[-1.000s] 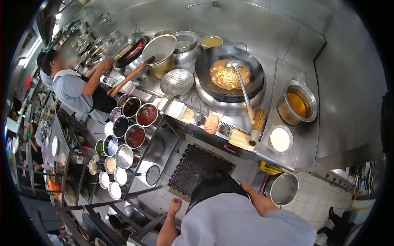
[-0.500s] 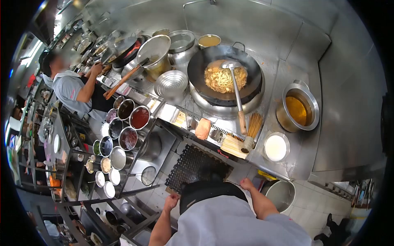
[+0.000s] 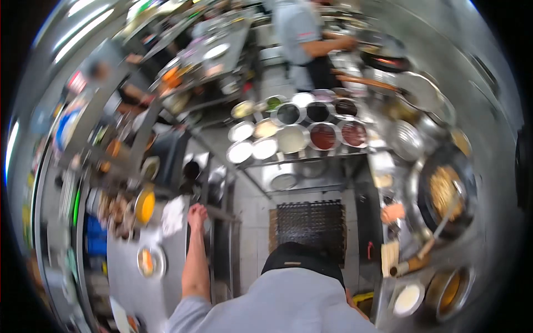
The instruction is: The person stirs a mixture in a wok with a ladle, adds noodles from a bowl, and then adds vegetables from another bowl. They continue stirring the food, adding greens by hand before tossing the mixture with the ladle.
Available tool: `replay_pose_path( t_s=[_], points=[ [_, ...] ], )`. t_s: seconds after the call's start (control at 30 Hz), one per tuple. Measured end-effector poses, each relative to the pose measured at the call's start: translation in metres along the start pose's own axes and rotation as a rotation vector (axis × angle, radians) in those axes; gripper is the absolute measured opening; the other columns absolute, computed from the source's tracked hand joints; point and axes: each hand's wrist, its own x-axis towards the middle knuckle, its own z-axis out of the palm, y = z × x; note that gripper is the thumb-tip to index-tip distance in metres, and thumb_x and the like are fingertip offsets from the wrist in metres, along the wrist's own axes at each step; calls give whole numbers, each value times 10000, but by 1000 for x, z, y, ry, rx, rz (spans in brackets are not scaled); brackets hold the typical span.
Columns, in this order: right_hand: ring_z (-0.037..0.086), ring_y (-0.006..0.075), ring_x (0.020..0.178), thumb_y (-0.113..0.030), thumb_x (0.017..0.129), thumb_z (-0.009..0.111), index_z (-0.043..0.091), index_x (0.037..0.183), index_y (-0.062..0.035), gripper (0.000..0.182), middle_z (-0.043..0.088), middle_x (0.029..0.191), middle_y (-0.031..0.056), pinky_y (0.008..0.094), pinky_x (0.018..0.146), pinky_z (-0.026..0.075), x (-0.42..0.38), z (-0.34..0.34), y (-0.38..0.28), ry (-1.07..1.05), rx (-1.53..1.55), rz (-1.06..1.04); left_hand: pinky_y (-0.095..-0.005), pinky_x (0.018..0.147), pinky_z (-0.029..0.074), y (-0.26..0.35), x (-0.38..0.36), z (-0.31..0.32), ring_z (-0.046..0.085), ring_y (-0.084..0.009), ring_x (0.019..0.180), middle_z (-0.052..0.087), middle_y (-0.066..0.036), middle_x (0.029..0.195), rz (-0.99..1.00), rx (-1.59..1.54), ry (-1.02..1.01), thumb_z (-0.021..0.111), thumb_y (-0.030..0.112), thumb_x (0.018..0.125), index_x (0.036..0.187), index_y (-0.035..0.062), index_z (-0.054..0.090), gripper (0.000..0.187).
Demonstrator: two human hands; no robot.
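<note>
My left hand (image 3: 197, 215) is held over the edge of the steel table (image 3: 172, 283) on the left, fingers curled, with nothing visible in them. A crumpled white cloth (image 3: 173, 216) lies just left of it. Farther left is a metal pot of orange-yellow contents (image 3: 145, 206). Closer to me, a small white plate (image 3: 159, 262) bears orange and white food. Only a sliver of my right forearm shows beside my body; the right hand is hidden. At the right, a wok (image 3: 469, 194) holds noodles (image 3: 444, 191), with a ladle (image 3: 444, 222) resting in it.
Several sauce and seasoning pots (image 3: 292, 139) stand on a rack ahead. A black rubber mat (image 3: 311, 225) covers the floor before me. A co-worker (image 3: 300, 41) stands at the far stove; another person (image 3: 105, 72) is at the left. A bamboo brush (image 3: 411, 265) lies by the wok.
The view has turned left, so the wok and stove now sit at the right edge. My left hand has come out over the left table. My right hand has dropped from sight.
</note>
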Motion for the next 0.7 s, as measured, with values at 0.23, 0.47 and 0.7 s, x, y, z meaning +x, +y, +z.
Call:
replay_pose_path(
  t_s=[0.23,0.47,0.7],
  points=[
    [557,241,567,-161,721,505,616,735,4,200,571,584,105,358,525,444,70,-23,-84,-218,-82,-213,-306,612,486,25,-14,-159,572,-208,773,555,-98,894,-75,-349,528,510,103,792,982,25,491,206],
    [539,125,619,-121,739,548,598,799,-4,140,567,646,43,266,558,440,79,2,-215,-226,-135,-92,-344,651,500,8,-50,-261,544,-243,766,498,-158,930,-91,-668,947,505,317,839,1081,30,414,385],
    [559,156,656,-140,763,570,555,863,-6,168,576,704,85,273,608,442,11,-9,-370,-7,-182,-532,-320,695,496,-84,-28,-405,534,-228,900,530,-72,1045,113,-127,709,504,187,846,1164,56,449,349]
  ],
)
